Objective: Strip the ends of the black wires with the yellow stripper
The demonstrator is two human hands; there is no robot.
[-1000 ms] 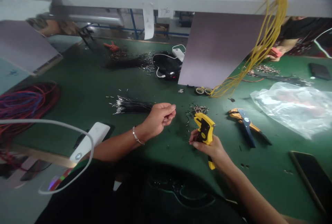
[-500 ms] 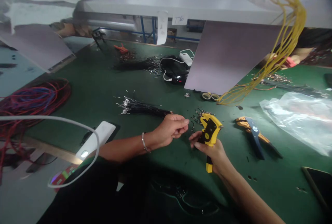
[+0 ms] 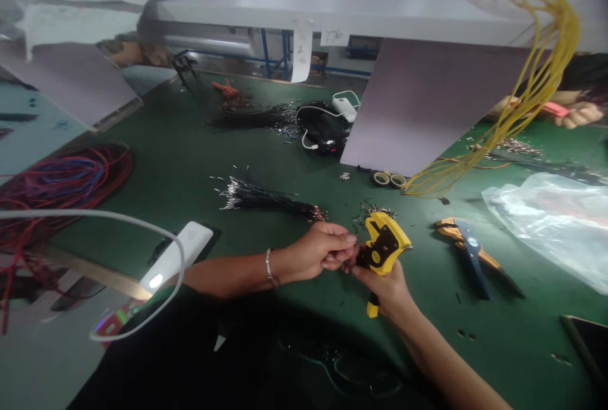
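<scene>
Fingers pinched together, my left hand (image 3: 323, 250) touches the fingertips of my right hand; whatever small thing it grips is too small to make out. My right hand (image 3: 382, 283) is wrapped round a yellow and black wire stripper (image 3: 387, 242), its head tilted up above the fist. Just behind my left hand lies a bundle of black wires (image 3: 270, 199) with silvery ends at the left and coppery ends at the right. Small loose metal terminals (image 3: 373, 208) are scattered behind the tool.
Blue and orange pliers (image 3: 470, 246) and a clear plastic bag (image 3: 551, 220) lie at the right. Yellow wires (image 3: 536, 93) hang from the shelf (image 3: 266, 7). Tape rolls (image 3: 389, 179) sit farther back. At the left are coiled red wires (image 3: 71, 175) and a white device (image 3: 183, 248). A person's hand (image 3: 582, 113) shows far right.
My left hand has moved slightly right and down, and my hands now meet. The stripper has tilted a little. The coppery wire ends show more. The other person's hand has shifted right.
</scene>
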